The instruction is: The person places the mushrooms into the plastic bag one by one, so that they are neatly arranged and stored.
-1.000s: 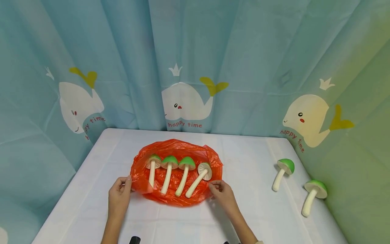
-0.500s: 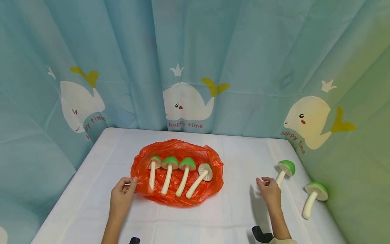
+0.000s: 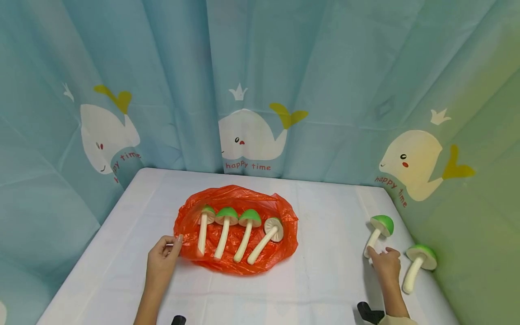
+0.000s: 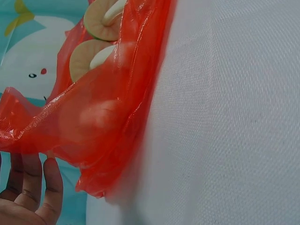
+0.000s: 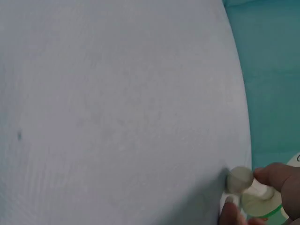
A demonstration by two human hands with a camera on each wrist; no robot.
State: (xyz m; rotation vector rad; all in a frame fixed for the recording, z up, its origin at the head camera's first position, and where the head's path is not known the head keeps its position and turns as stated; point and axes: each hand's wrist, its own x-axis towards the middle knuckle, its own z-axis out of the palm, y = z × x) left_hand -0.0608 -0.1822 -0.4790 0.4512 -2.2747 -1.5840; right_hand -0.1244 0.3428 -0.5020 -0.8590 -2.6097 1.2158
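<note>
My left hand [image 3: 162, 259] pinches the left edge of a red plastic bag [image 3: 237, 266], which lies spread on the table. In the left wrist view, its curled fingers [image 4: 32, 183] show under the bag's rim. Several green-capped mushrooms [image 3: 225, 230] lie in a row on the bag, the leftmost partly under its film. At the right, my right hand [image 3: 387, 266] holds the lower stem of another mushroom [image 3: 382, 224] between thumb and finger. The right wrist view shows its stem end [image 5: 240, 179] between the fingertips. How firm the hold is cannot be seen.
One more green-capped mushroom [image 3: 416, 266] lies right of my right hand, near the edge of the white-covered table [image 3: 317, 289]. Blue-green curtains [image 3: 345, 90] printed with whales stand round the back and sides.
My right hand has let go of the bag's right edge and moved right to the nearer mushroom's stem. My left hand stays at the bag's left edge.
</note>
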